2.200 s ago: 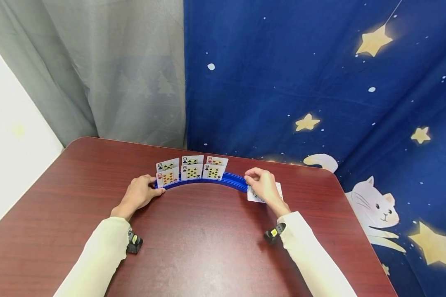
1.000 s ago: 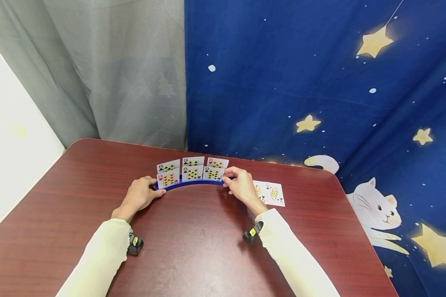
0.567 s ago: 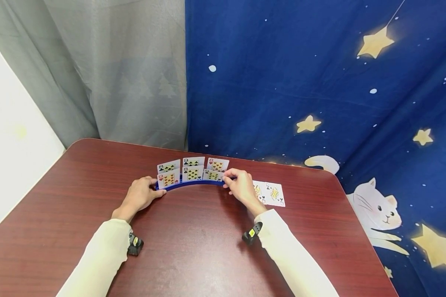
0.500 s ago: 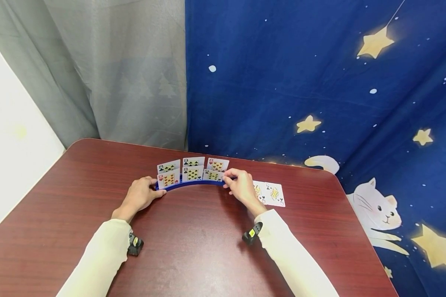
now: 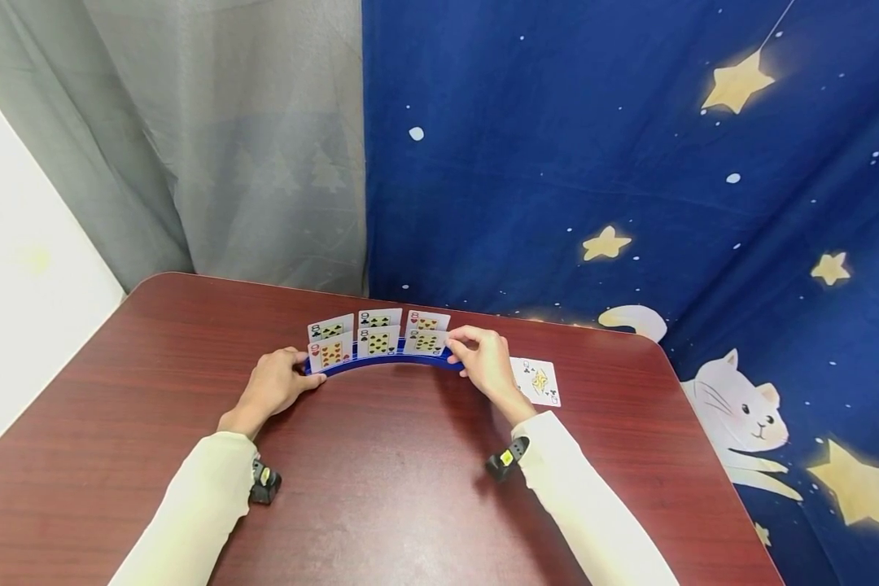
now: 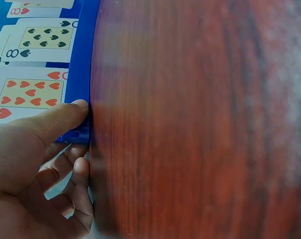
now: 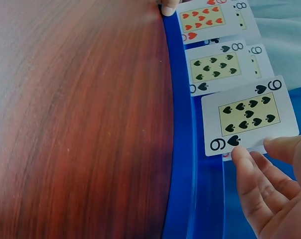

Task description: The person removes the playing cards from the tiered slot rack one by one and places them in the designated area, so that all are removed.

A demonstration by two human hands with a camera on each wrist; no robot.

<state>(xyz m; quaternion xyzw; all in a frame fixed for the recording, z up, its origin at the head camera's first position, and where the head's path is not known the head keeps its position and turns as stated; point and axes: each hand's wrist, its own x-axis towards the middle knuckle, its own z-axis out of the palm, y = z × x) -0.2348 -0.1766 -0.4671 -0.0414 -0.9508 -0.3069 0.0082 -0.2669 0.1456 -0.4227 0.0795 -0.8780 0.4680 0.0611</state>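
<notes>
My left hand (image 5: 273, 381) grips the left end of a curved blue card holder (image 5: 369, 363), its thumb lying along the front edge in the left wrist view. My right hand (image 5: 489, 366) pinches the nine of spades (image 7: 248, 114) by its right edge between thumb and fingers. That card leans over the front groove and hides most of the eight of hearts (image 5: 428, 321) behind it. To its left in the front row stand the eight of spades (image 5: 378, 342) and the nine of hearts (image 5: 331, 353). Behind them are a black nine (image 5: 380, 318) and a black eight (image 5: 330, 329).
A black-suited face card (image 5: 538, 381) lies face up on the table to the right of my right hand, partly covered by it. The reddish-brown wooden table (image 5: 381, 488) reaches back to a grey curtain (image 5: 278, 179) and a blue starry curtain (image 5: 498, 163).
My right hand came left from the holder's right end to the nine of spades, which tilted back, and has now shifted it slightly right and raised it. My left hand stays put.
</notes>
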